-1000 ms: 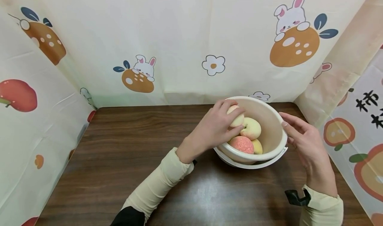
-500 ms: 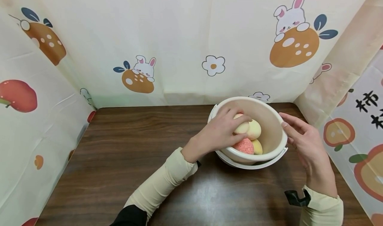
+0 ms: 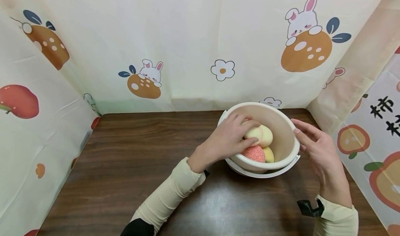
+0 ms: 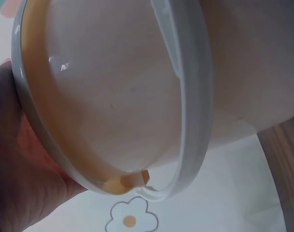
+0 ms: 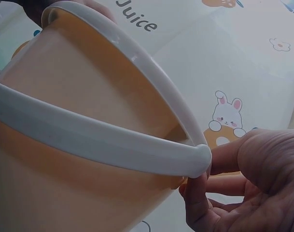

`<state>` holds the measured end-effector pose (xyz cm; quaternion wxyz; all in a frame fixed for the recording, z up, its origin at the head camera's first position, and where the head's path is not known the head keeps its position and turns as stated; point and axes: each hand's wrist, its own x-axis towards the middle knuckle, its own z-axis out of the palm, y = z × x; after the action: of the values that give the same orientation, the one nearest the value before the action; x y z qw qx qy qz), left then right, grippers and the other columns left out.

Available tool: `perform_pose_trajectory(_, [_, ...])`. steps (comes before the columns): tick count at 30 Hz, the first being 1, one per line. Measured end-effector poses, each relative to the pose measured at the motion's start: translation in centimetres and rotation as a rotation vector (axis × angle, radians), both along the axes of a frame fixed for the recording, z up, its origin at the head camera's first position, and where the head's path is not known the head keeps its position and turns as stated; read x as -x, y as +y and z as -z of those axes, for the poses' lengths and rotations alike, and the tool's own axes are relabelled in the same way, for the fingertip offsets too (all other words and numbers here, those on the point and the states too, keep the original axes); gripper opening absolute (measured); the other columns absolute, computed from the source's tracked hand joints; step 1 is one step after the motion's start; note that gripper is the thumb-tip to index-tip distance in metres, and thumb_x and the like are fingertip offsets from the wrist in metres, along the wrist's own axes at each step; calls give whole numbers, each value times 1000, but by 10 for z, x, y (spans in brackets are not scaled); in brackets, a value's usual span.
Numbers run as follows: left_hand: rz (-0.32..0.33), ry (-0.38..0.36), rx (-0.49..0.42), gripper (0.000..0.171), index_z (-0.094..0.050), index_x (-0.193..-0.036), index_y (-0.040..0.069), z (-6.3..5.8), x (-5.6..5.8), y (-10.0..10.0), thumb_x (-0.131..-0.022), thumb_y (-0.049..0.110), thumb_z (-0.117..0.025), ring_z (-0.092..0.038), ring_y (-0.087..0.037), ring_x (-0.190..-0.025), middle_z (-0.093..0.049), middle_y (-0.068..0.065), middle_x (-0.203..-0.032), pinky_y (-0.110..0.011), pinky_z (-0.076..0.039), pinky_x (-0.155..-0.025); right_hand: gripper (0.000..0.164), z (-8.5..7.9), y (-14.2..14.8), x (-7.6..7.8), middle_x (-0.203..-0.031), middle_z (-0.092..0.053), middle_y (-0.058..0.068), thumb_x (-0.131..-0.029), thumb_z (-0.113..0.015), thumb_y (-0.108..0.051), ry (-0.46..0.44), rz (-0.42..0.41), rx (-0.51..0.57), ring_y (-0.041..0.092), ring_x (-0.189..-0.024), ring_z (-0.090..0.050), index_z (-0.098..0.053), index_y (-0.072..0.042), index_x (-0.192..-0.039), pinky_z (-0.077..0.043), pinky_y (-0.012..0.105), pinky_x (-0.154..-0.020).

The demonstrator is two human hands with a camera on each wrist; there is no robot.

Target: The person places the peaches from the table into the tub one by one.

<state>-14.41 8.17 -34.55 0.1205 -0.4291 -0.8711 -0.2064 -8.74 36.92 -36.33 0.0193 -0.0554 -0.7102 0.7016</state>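
A cream bucket (image 3: pixel 282 135) stands at the table's right, its white handle (image 3: pixel 265 175) hanging down in front. Inside lie a pale yellow peach (image 3: pixel 267 136), a rough pinkish-red fruit (image 3: pixel 254 154) and a yellow fruit (image 3: pixel 268 154). My left hand (image 3: pixel 228 135) reaches over the left rim, its curled fingers and thumb round another pale peach (image 3: pixel 253 133) that touches the fruit beneath. At the right rim, near the handle's pivot, my right hand (image 3: pixel 320 152) pinches the bucket between thumb and fingers. Both wrist views show the bucket's outside; the fruit is hidden there.
Brown wood-grain table (image 3: pixel 134 166) spreads to the left and in front of the bucket. A printed cloth (image 3: pixel 187 55) hangs close behind the bucket, and more cloth (image 3: pixel 359 107) lines the right side.
My left hand has shifted right and deeper into the bucket with the peach, which now sits partly in front of the other pale peach. My right hand stays at the rim.
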Motion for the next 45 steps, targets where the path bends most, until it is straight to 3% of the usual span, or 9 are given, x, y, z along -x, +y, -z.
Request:
perform_pose_trajectory(7, [-50,16,-177,30,-69,-131,16,1,-6,-15,-103,25,-64,-57,-22,-124,-64,-2,-136,-34,-46,-110,37,0,0,0,-110,-73,-14,-100,-70,-20,-12,-3,5,4,-79,-71,-65,-16,-137,-60,23,-63])
perform_pose_trajectory(12, [-161,39,-287,22,-74,-119,14,3,-13,-25,-100,14,-65,-59,-23,-113,-68,-2,-125,-33,-50,-101,38,0,1,0,-111,-73,-15,-100,-69,-20,-11,-3,-6,4,-80,-73,-64,-15,-138,-60,23,-63])
perform_pose_trajectory(16, [-264,-2,-397,17,-76,-111,12,7,-17,-31,-98,8,-66,-61,-25,-105,-69,-3,-118,-34,-53,-92,37,0,1,0,-111,-73,-15,-101,-69,-19,-14,-7,10,4,-81,-74,-65,-16,-137,-61,23,-64])
perform_pose_trajectory(21, [-373,-233,-500,23,-71,-123,9,12,-20,-38,-100,11,-66,-64,-24,-97,-65,-9,-118,-32,-55,-82,33,-1,1,1,-110,-75,-15,-101,-68,-16,-11,-12,46,5,-81,-75,-67,-18,-134,-61,24,-63])
perform_pose_trajectory(25, [-395,-438,-535,36,-64,-136,6,14,-18,-42,-101,13,-64,-66,-21,-93,-63,-13,-121,-28,-55,-78,34,-2,-1,0,-109,-75,-14,-100,-69,-17,-6,-7,40,5,-78,-74,-68,-17,-134,-60,23,-62])
perform_pose_trajectory(28, [-376,-550,-561,41,-61,-141,3,16,-15,-44,-101,14,-62,-68,-21,-99,-63,-15,-125,-31,-58,-85,35,-2,-2,0,-107,-75,-14,-100,-69,-18,-4,-4,30,5,-75,-73,-67,-16,-135,-59,23,-60])
perform_pose_trajectory(37, [-212,-998,-779,54,-48,-154,3,12,-11,-49,-101,3,-62,-69,-16,-99,-55,-21,-134,-27,-61,-76,30,-1,0,-1,-107,-76,-14,-101,-67,-13,11,-10,56,4,-74,-70,-70,-21,-130,-57,21,-59])
perform_pose_trajectory(40, [-173,-1084,-830,58,-46,-156,4,11,-9,-51,-100,-2,-62,-65,-12,-93,-55,-22,-138,-25,-59,-76,30,-2,-1,-1,-104,-76,-13,-101,-67,-13,6,-7,54,5,-69,-66,-71,-21,-129,-55,21,-57])
perform_pose_trajectory(45, [-164,-1106,-857,58,-47,-156,5,14,-6,-57,-100,-3,-62,-64,-10,-91,-54,-25,-141,-25,-57,-76,31,-1,-8,-1,-101,-77,-12,-100,-69,-14,6,0,49,6,-66,-65,-71,-20,-131,-55,21,-56])
